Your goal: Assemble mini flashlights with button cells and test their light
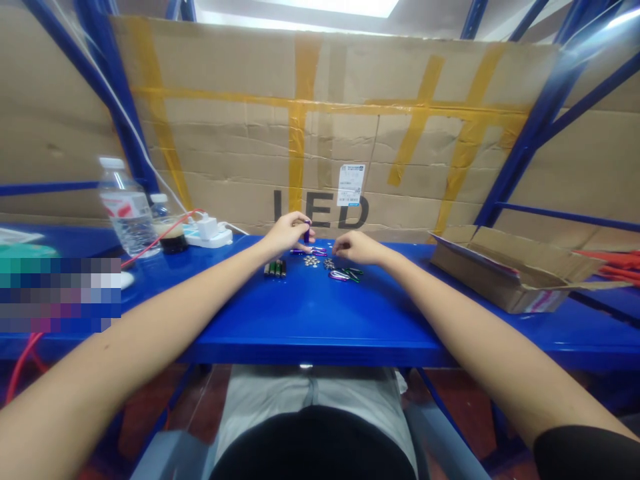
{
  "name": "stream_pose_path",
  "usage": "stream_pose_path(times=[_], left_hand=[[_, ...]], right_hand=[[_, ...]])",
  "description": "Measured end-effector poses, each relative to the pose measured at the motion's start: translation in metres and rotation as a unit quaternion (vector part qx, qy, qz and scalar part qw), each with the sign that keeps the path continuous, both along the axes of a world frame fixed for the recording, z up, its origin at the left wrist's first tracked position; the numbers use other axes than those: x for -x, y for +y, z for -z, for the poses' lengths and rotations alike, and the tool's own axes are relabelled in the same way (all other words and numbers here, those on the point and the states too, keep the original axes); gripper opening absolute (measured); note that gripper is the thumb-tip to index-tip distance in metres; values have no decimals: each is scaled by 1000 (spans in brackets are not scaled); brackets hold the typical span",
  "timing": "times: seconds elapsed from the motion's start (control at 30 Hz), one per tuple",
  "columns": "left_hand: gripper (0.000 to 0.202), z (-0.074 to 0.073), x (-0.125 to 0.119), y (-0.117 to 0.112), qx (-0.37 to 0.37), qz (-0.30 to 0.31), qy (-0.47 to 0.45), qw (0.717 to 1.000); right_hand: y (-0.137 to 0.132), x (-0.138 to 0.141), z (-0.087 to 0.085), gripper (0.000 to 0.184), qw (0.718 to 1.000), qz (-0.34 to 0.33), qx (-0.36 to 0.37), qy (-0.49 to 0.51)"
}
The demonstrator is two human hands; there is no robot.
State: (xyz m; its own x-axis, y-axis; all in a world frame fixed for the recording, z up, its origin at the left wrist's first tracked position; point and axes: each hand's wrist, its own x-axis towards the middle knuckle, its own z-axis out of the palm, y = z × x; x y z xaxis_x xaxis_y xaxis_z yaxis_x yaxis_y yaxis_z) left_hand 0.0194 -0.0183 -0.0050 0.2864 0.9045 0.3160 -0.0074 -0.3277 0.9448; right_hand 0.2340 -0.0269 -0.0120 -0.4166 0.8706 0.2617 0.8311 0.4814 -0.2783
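My left hand is closed round a small purple cylinder, which stands upright between thumb and fingers. To its right, my right hand has its fingertips pinched together low over the table; whatever they may hold is too small to tell. Between and below the hands lie several purple cylinders, a cluster of small metal rings and a second small metal cluster. Coloured carabiners lie just below the right hand. A row of dark and green cylinders sits below the left hand.
The blue table backs onto a taped cardboard sheet. An open cardboard box stands right. At left are a water bottle, a cup of dark liquid, a power strip and a red cable.
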Motion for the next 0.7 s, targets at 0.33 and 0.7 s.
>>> stream_pose_path(times=[0.33, 0.7], left_hand=[[7, 9, -1, 10, -3, 8, 34, 999], [7, 12, 2, 12, -58, 17, 79, 995]], right_hand=[[5, 12, 9, 16, 999, 5, 3, -35], [-1, 1, -6, 10, 989, 40, -54, 133]])
